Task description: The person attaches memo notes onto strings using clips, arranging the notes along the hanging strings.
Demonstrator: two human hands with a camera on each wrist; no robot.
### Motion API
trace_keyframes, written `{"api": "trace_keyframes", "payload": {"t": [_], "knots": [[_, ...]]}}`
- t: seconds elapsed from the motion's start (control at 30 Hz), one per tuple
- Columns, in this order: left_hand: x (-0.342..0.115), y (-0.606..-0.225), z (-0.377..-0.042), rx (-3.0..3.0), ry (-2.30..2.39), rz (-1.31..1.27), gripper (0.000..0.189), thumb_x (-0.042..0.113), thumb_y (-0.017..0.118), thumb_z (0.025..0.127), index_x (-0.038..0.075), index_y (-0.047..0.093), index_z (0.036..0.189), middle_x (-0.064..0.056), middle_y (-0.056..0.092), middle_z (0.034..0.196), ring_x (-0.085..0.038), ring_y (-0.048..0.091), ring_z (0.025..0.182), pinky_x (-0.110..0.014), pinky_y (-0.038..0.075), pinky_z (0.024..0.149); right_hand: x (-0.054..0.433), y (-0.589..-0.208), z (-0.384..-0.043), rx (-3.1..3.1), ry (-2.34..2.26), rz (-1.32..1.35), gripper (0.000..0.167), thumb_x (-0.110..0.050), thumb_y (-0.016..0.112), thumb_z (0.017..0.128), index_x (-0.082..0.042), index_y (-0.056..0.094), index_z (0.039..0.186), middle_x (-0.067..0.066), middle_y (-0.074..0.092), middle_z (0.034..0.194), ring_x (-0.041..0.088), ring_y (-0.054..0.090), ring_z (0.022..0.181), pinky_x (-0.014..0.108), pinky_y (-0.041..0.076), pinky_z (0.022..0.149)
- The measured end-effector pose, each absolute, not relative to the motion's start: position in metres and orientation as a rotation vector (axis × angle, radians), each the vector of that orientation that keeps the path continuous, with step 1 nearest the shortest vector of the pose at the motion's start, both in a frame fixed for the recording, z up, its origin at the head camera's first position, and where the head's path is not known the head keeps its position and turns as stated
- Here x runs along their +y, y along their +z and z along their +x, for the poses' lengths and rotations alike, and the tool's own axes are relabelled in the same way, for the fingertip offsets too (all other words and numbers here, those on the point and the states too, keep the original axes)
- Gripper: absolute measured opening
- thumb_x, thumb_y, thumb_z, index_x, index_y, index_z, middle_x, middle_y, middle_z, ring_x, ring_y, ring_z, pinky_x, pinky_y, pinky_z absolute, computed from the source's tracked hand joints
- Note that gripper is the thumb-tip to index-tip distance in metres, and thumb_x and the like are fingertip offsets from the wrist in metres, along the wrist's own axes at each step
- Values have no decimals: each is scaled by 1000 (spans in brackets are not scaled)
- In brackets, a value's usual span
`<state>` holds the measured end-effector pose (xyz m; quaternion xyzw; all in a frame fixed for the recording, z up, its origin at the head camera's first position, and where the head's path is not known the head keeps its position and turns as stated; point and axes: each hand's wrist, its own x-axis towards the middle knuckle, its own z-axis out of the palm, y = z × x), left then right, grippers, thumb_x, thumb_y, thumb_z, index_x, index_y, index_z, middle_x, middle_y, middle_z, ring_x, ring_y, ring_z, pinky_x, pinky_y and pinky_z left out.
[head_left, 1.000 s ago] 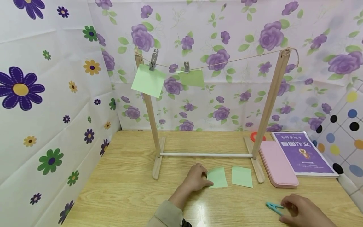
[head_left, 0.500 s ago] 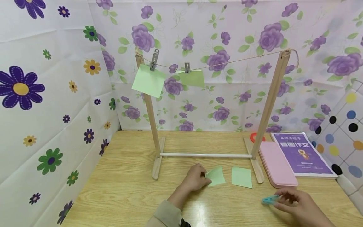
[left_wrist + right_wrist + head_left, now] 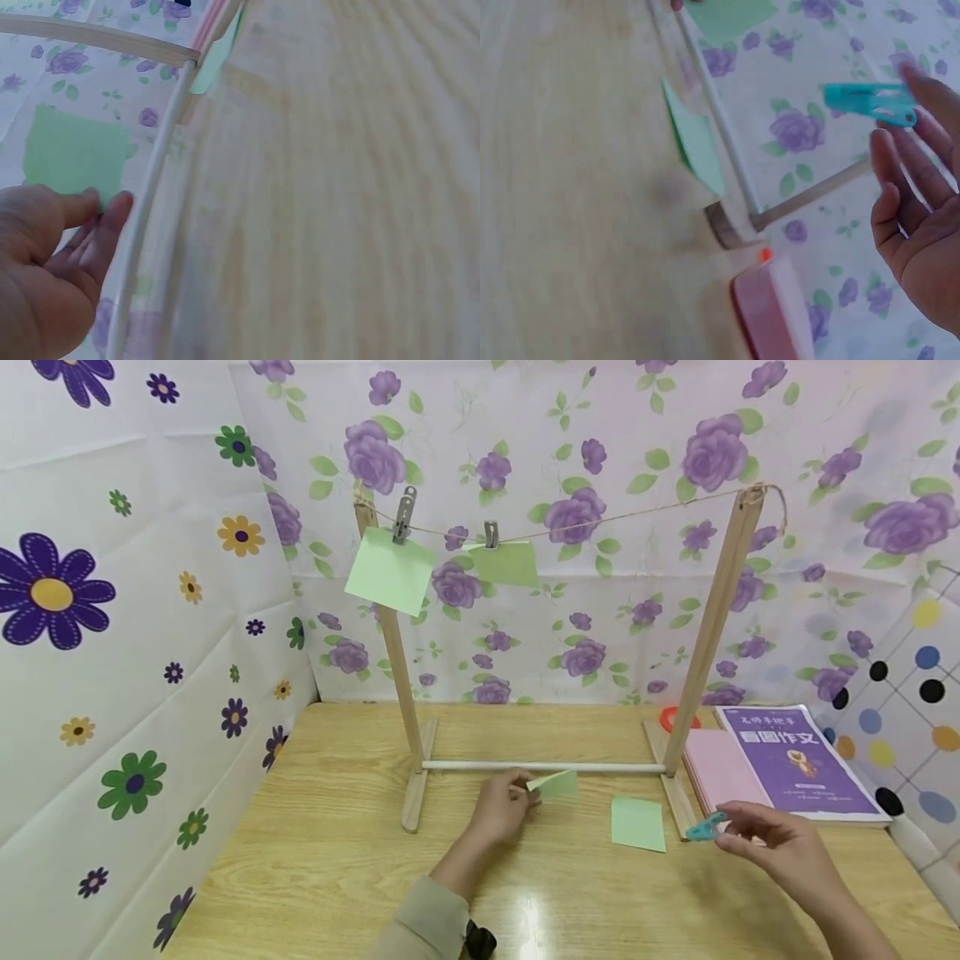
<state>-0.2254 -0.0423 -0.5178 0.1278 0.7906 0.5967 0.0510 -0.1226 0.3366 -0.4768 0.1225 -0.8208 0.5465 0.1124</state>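
Between thumb and fingertips, my left hand point(image 3: 504, 808) pinches a green paper square point(image 3: 557, 785) by its edge, above the table near the white crossbar point(image 3: 543, 767). In the left wrist view the paper point(image 3: 75, 150) stands out beyond the fingertips. My right hand point(image 3: 780, 843) holds a turquoise clothespin point(image 3: 707, 827) by its handle ends, raised off the table; the right wrist view shows the clothespin point(image 3: 870, 101) too. A second green paper square point(image 3: 638, 824) lies flat on the table between the hands.
A wooden stand point(image 3: 397, 668) carries a sagging string point(image 3: 637, 516). Two green papers hang there, one point(image 3: 392, 570) by a metal clip point(image 3: 404, 515), the other point(image 3: 506, 564) by another clip point(image 3: 491, 534). At right lie a pink case point(image 3: 722, 770), a purple book point(image 3: 802, 764) and a red ring point(image 3: 670, 720).
My left hand has lifted its paper off the table and moved it away from me. The right hand has taken hold of the clothespin and raised it, moving up and slightly left.
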Motion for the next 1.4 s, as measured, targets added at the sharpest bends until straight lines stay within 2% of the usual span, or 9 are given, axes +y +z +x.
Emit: {"api": "trace_keyframes", "payload": {"t": [0.13, 0.37, 0.57, 0.7, 0.83, 1.07, 1.27, 1.4], "knots": [[-44, -505, -228, 2379, 1957, 386, 21, -13, 55, 97, -2, 68, 110, -14, 64, 104, -34, 73, 93, -37, 64, 79, 332, -462, -131, -2294, 1663, 421, 38, 19, 71, 84, 7, 68, 119, -2, 69, 85, 8, 63, 76, 20, 58, 63], [-43, -479, -234, 2320, 2130, 298, 15, -6, 60, 99, 1, 70, 108, -14, 66, 108, -35, 73, 95, -32, 63, 79, 324, -439, -147, -2136, 1689, 552, 42, 26, 68, 80, 12, 65, 120, -1, 66, 84, 9, 60, 77, 16, 51, 70], [-42, -458, -242, 2224, 2257, 173, 13, 5, 69, 96, -1, 71, 108, -12, 73, 95, -27, 74, 90, -30, 62, 81, 317, -418, -161, -2000, 1750, 711, 40, 29, 66, 80, 14, 66, 117, 3, 69, 87, 10, 63, 81, 15, 53, 69], [-40, -445, -246, 2182, 2318, 205, 16, 5, 71, 95, -4, 71, 108, -14, 73, 96, -22, 75, 86, -30, 62, 80, 311, -399, -171, -1950, 1727, 785, 37, 26, 67, 82, 16, 64, 117, 5, 73, 92, 10, 66, 86, 12, 54, 75], [-37, -432, -250, 2155, 2352, 247, 17, 5, 72, 94, -5, 70, 109, -15, 71, 100, -22, 75, 86, -31, 62, 81, 303, -377, -183, -1853, 1751, 868, 33, 26, 66, 83, 21, 62, 115, 9, 74, 100, 13, 68, 89, 14, 56, 80], [-31, -408, -256, 2137, 2396, 279, 18, 9, 72, 95, -3, 68, 108, -15, 71, 100, -20, 74, 84, -32, 63, 81, 290, -338, -197, -1840, 1627, 885, 26, 19, 69, 86, 22, 62, 111, 7, 73, 95, 11, 68, 86, 14, 56, 77], [-27, -388, -260, 2075, 2439, 346, 18, 10, 74, 94, -4, 70, 105, -22, 71, 99, -20, 75, 82, -34, 63, 81, 279, -306, -207, -1850, 1508, 875, 19, 14, 72, 87, 21, 64, 103, 2, 73, 90, 9, 65, 79, 13, 55, 72], [-24, -376, -260, 1999, 2477, 358, 19, 13, 75, 94, -3, 71, 104, -25, 71, 100, -20, 75, 82, -34, 63, 82, 272, -286, -214, -1874, 1403, 869, 16, 18, 72, 84, 20, 66, 99, -1, 73, 87, 8, 65, 72, 12, 54, 66]]}}
